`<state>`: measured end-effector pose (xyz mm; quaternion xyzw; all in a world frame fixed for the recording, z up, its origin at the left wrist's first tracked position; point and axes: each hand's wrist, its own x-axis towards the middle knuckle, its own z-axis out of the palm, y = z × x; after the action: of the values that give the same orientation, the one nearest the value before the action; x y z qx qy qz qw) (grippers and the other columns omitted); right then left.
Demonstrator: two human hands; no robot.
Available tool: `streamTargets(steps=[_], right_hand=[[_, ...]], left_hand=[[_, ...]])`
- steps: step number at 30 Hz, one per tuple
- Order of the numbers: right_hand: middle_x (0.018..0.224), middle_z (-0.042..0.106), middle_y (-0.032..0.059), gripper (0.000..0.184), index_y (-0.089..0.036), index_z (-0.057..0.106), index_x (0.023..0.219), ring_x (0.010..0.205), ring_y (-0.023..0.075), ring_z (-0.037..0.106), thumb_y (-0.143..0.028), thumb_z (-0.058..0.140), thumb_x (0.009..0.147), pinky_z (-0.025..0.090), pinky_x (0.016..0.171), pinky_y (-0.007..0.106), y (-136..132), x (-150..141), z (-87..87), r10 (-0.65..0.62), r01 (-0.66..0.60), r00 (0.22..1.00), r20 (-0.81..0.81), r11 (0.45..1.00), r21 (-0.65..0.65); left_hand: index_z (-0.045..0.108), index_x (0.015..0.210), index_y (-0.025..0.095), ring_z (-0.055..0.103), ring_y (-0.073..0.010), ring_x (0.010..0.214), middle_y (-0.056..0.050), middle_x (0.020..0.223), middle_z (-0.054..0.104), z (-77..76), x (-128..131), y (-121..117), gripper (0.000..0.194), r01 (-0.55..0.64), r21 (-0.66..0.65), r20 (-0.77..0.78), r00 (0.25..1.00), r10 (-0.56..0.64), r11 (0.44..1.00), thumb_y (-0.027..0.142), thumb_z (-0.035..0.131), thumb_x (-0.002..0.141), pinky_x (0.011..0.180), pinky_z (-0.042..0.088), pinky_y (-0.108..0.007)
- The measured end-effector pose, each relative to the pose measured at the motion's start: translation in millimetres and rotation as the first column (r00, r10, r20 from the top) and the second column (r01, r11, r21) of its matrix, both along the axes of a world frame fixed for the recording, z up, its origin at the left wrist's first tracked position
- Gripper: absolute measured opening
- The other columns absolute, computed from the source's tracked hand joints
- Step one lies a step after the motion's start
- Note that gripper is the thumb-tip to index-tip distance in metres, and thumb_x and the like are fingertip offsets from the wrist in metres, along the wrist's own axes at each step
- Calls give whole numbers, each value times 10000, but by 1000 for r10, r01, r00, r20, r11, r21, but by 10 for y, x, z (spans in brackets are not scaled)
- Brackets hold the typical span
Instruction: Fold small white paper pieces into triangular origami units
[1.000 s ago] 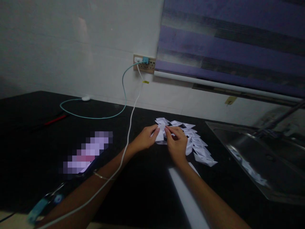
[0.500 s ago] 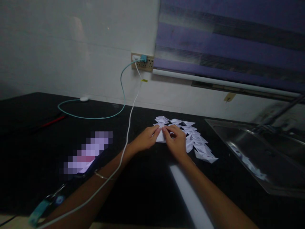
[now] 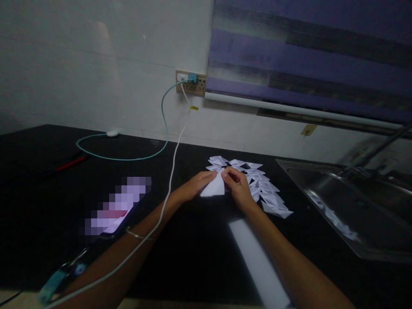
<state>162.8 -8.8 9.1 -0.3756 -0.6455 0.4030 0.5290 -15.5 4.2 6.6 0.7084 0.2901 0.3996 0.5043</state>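
Note:
A folded piece of white paper is held between my two hands above the black counter. My left hand grips its upper left edge, fingers closed. On the other side, my right hand pinches the paper near its top corner with thumb and fingers. Just behind and to the right lie several folded white paper pieces, set out in overlapping rows. A long white paper strip rests on the counter beside my right forearm, which covers part of it.
At right a metal sink is set into the black counter. A lit phone with a strap lies at left. A white cable runs across my left forearm from the wall socket; a teal cable curls behind.
The folded paper has turned between my hands and now shows a wider triangular face. My left hand has shifted slightly, its fingers lying flatter along the paper's edge.

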Motion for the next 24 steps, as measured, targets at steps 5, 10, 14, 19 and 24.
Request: streamTargets(steps=[5,10,14,19,24], right_hand=[[679,478,-14,327,-215,565,709,643,145,438,-483,622,887,342,595,262,-1,-15,-7,-30,26,999,41,996,80],[692,502,-4,321,-219,589,730,682,164,465,-500,619,883,355,608,268,-20,-36,18,-94,88,994,50,989,115],[693,501,-3,301,-221,602,742,680,165,462,-489,628,877,354,602,270,-23,-43,24,-111,108,994,20,990,93],[700,482,-10,294,-219,571,726,661,153,439,-460,615,888,349,610,272,-7,-39,-1,-98,100,995,-23,991,93],[698,491,-9,298,-215,576,725,665,155,450,-455,593,902,358,627,278,-21,-47,-3,-116,111,993,27,985,134]], left_hand=[[554,730,160,479,-140,692,-2,717,528,40,-38,1,447,-27,13,-7,1000,27,1000,588,575,858,634,383,-259],[540,717,153,422,-110,611,23,672,473,58,-54,-4,473,-29,-4,3,1000,29,1000,608,593,837,577,348,-241],[582,735,144,447,-108,611,10,683,508,62,-43,-18,448,-18,-19,43,999,18,1000,579,627,834,561,351,-229],[630,762,133,402,-80,529,18,649,503,31,-33,0,391,81,-67,115,991,-73,994,520,667,803,498,300,-215],[682,846,123,466,-91,553,3,688,570,11,-40,18,321,126,-93,130,985,-113,988,429,710,755,528,339,-222]])
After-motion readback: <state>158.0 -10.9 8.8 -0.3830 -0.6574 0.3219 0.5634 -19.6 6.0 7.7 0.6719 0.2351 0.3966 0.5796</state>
